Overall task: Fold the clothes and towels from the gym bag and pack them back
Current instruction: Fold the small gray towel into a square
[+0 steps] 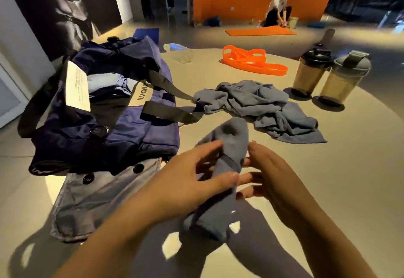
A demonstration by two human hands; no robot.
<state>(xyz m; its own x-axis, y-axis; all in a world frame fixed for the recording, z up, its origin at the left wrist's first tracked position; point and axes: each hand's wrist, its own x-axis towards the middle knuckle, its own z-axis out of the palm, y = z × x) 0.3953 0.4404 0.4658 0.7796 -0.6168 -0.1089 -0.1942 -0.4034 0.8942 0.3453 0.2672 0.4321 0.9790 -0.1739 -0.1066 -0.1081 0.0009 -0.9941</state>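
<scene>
At far left the open navy gym bag (105,111) lies on the floor (349,179), some folded pale-blue fabric visible in its mouth. Just in front of it, partly under its near edge, lies a grey buttoned garment (98,199). Next comes the left hand (185,181), fingers loosely spread, with at least one fingertip pressing on a narrow blue-grey towel (225,168). The towel is held up between both hands, its long axis running from near the person's lap away and slightly right, its far end drooping over. The right hand (269,179) flanks it on the other side, fingers partly curled toward the cloth; whether they pinch it I cannot tell. Both hands are equally near. Beyond lies a crumpled blue-grey towel (262,109), still unfolded, then orange bands (251,61) and two shaker bottles (328,76).
</scene>
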